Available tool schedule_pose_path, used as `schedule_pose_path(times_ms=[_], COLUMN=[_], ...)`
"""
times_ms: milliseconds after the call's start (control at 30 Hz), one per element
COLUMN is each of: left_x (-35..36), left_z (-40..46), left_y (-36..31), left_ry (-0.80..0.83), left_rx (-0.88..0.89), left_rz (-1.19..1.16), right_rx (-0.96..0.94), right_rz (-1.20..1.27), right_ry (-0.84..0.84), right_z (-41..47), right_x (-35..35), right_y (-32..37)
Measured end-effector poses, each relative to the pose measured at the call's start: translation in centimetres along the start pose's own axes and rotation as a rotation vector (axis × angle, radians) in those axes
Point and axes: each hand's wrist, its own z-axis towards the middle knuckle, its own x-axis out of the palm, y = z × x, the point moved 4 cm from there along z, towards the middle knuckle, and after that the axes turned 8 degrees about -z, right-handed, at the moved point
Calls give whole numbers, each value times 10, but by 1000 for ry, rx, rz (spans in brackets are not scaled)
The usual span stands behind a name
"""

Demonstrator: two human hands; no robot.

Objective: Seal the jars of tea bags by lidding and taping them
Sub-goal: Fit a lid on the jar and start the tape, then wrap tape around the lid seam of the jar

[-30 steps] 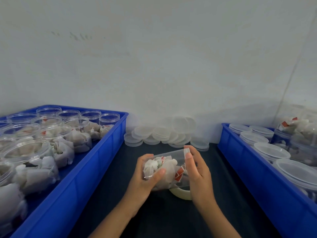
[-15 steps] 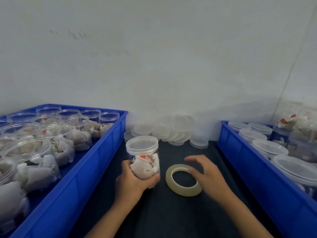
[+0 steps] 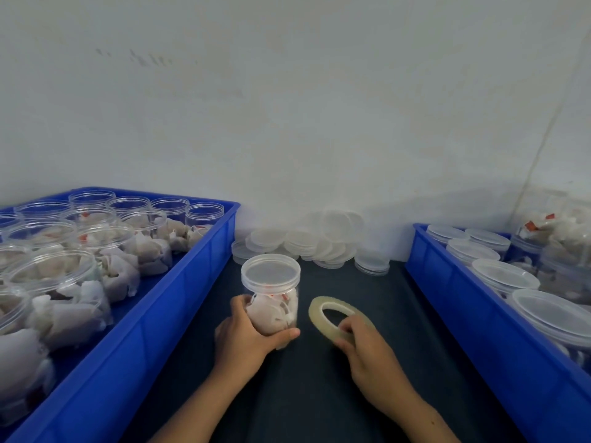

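Observation:
A clear jar of tea bags point(image 3: 271, 295) stands upright on the dark table with a translucent lid on top. My left hand point(image 3: 246, 340) grips its lower body, thumb across the front. Just right of the jar lies a roll of clear tape point(image 3: 332, 311), its near edge lifted. My right hand point(image 3: 367, 350) pinches that near edge, fingers curled over the ring.
A blue crate point(image 3: 153, 327) on the left holds several open jars of tea bags. A blue crate point(image 3: 473, 321) on the right holds several lidded jars. Loose lids point(image 3: 307, 244) are piled against the wall at the back of the table point(image 3: 307, 398).
The jar, earlier held tilted in both hands, now stands upright in my left hand. My right hand left the jar, reached for the tape roll and took hold of it.

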Motion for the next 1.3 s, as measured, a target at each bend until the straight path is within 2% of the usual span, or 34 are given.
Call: schedule_pose_path(times_ms=[133,233,367,567,633,700,733,767,833,867,933,1000,1200,1300], left_x=[2,3,-4,-5,-9,-18,-20,-19,-8,-1,11,16,19,20], left_z=[-1,-4,-4,-7,-13,-22,-29,-36,-47,-50,-52,-51,-47,-49], left_y=[0,-6,-9,-12,-21,-40,-51,-59,-70,-71,-69,-64,-56,-57], left_ry=[53,84,40,77,-104,-389,-479,-496,-399,-310,-112,-5,85,90], left_rx=[-1,-12,-39,-62,75,371,542,690,893,934,901,819,672,660], left_rz=[-65,-117,-68,-78,-92,-40,-11,22,103,127,111,91,-71,-132], right_rx=[48,29,59,-15,-34,-51,-60,-69,-96,-113,-147,-180,-181,-164], right_rz=[396,563,543,340,335,338,341,346,354,360,372,386,474,508], right_ry=[57,-4,-89,-48,-46,-59,-64,-68,-67,-60,-35,-22,-60,-61], right_z=[-7,-10,-12,-15,-16,-17,-17,-18,-18,-19,-20,-21,-20,-20], right_x=[-5,-10,-10,-2,0,1,2,3,4,6,9,12,13,13], right_y=[-6,-3,-2,4,6,8,10,11,15,17,19,21,27,27])
